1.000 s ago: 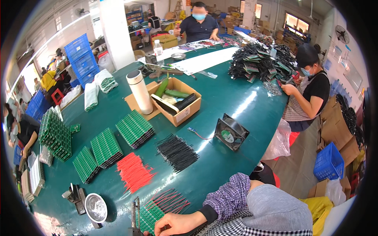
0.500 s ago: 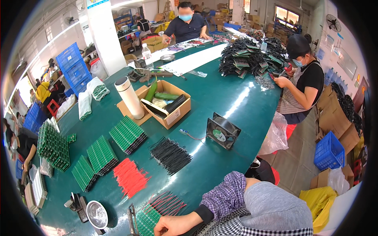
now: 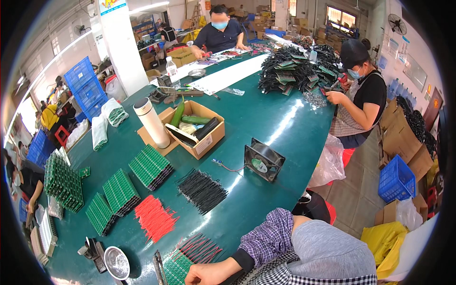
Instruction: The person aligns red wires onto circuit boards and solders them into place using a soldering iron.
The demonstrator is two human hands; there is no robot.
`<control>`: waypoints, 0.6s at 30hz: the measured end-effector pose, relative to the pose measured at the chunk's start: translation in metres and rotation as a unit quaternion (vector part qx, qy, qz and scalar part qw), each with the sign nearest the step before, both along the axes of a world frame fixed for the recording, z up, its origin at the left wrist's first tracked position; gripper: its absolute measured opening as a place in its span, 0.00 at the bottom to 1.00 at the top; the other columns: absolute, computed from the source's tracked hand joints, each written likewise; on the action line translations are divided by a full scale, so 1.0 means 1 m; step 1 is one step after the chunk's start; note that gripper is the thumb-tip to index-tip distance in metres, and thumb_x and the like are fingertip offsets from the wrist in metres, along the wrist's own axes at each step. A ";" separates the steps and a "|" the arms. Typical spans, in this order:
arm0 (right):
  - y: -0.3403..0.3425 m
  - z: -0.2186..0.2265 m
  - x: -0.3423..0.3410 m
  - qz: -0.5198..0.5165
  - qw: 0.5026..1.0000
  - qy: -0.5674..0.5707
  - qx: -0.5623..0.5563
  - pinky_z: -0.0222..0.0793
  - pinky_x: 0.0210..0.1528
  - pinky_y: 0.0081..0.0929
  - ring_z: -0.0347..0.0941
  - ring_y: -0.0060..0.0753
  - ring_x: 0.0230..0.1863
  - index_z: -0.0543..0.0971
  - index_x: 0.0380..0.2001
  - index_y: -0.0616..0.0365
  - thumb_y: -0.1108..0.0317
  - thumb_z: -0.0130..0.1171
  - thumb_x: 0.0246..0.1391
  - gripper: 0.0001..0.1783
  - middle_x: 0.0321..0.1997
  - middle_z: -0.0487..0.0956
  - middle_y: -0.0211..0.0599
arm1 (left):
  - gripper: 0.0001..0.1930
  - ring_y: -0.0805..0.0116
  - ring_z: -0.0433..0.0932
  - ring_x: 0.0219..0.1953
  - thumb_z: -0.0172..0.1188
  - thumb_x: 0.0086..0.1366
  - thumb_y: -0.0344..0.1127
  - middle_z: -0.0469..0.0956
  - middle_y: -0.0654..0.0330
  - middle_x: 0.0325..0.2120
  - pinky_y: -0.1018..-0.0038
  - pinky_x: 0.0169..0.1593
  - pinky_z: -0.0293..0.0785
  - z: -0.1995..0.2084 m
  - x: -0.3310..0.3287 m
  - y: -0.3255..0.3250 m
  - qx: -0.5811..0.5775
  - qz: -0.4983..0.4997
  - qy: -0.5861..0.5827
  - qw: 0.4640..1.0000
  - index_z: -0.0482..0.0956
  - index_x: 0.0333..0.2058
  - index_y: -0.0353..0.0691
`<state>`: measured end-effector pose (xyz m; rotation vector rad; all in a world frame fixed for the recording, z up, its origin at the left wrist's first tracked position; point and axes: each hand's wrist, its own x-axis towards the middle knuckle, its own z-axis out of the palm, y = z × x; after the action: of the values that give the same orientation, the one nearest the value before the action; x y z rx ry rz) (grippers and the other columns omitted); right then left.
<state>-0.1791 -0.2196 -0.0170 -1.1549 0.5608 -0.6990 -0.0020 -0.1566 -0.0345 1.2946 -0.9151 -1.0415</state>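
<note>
Workshop tabletop: a long, glossy green tabletop (image 3: 247, 197) fills the middle of a busy room, its edges bent by the lens.
Right hand: the right hand (image 3: 209, 274) lies palm-down over the near green board (image 3: 176, 268) at the lower edge; its fingers are bent, but the tips are cut off or hidden, so how wide they stand and whether they grip anything cannot be told.
Left hand: out of sight.
Near green board: flat on the tabletop, just left of the hand, with red and dark wires (image 3: 202, 249) fanned over its far side.
Handling: the board is probably light and stiff, its small parts easily harmed, so best held by the bare edges; the thin wires look springy and apt to tangle or roll, better pinched singly near an end.
Dark tool: a long, thin dark tool (image 3: 158, 266) stands just left of the board, its lower end cut off.
Metal bowl: a round bowl (image 3: 117, 262) farther left, beside a dark stand (image 3: 99, 254).
Wire piles: red wires (image 3: 155, 218) beyond the board, black wires (image 3: 203, 191) to their right.
Board stacks: three green stacks (image 3: 121, 192) behind and left of the red wires.
Fan: a square black fan (image 3: 264, 160), tilted, right of the black wires.
Cardboard box: an open box (image 3: 210, 142) of green vegetables, with a pale flask (image 3: 152, 122) upright beside it.
Far end: a dark heap (image 3: 294, 69) of wired boards, one co-worker (image 3: 368, 99) at the right side and another (image 3: 218, 35) across the tabletop.
</note>
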 end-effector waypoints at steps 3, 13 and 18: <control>0.000 -0.002 0.000 -0.001 1.000 -0.003 0.004 0.76 0.33 0.22 0.80 0.22 0.30 0.84 0.36 0.67 0.73 0.67 0.55 0.08 0.31 0.86 0.37 | 0.20 0.64 0.77 0.36 0.66 0.64 0.29 0.78 0.51 0.42 0.70 0.41 0.76 0.000 0.001 0.001 0.001 -0.005 -0.003 1.000 0.74 0.54 0.34; -0.002 -0.003 0.000 0.003 0.999 0.008 -0.037 0.75 0.32 0.23 0.80 0.22 0.29 0.84 0.35 0.66 0.73 0.67 0.55 0.07 0.31 0.86 0.36 | 0.22 0.63 0.76 0.39 0.64 0.67 0.32 0.77 0.51 0.45 0.69 0.44 0.75 -0.002 0.008 0.004 0.004 -0.018 -0.010 1.000 0.72 0.58 0.38; 0.000 -0.004 0.003 0.000 1.000 -0.016 -0.013 0.75 0.32 0.23 0.80 0.22 0.30 0.84 0.36 0.66 0.72 0.66 0.56 0.07 0.31 0.86 0.36 | 0.24 0.62 0.76 0.40 0.63 0.68 0.33 0.76 0.50 0.47 0.69 0.45 0.74 -0.002 0.010 0.006 0.004 -0.025 -0.013 1.000 0.71 0.61 0.40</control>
<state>-0.1765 -0.2198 -0.0206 -1.1662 0.5264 -0.7241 0.0083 -0.1510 -0.0368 1.3013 -0.9672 -1.0700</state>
